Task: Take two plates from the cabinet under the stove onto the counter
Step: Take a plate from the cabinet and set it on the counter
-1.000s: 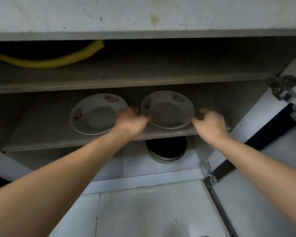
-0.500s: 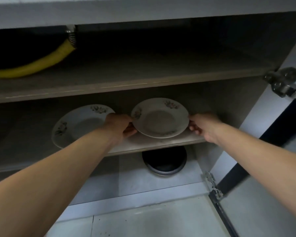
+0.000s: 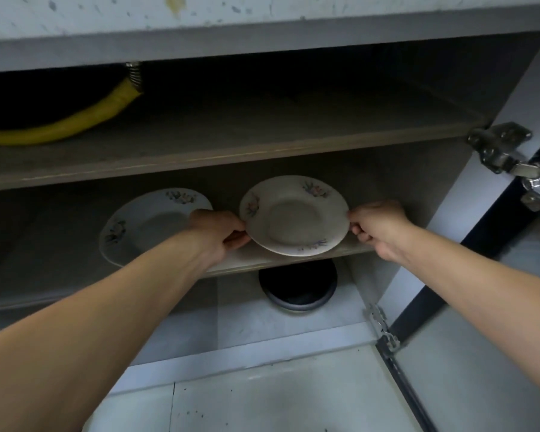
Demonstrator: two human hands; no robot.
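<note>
Two white plates with small flower prints are in the open cabinet. The right plate [image 3: 293, 215] is tilted up off the lower shelf [image 3: 253, 263], held at both rims: my left hand [image 3: 219, 232] pinches its left edge and my right hand [image 3: 376, 226] grips its right edge. The left plate [image 3: 147, 226] lies flat on the same shelf, partly hidden behind my left wrist. The countertop edge [image 3: 262, 14] runs across the top of the view.
A yellow corrugated hose [image 3: 75, 120] curls on the upper shelf at the left. A dark round pot or lid [image 3: 296, 288] sits on the cabinet floor under the shelf. The cabinet door [image 3: 480, 369] stands open at the right, with metal hinges [image 3: 505, 151].
Both hands have closed on the right plate's rims and raised it off the shelf, tilted toward me. The left plate has stayed where it was.
</note>
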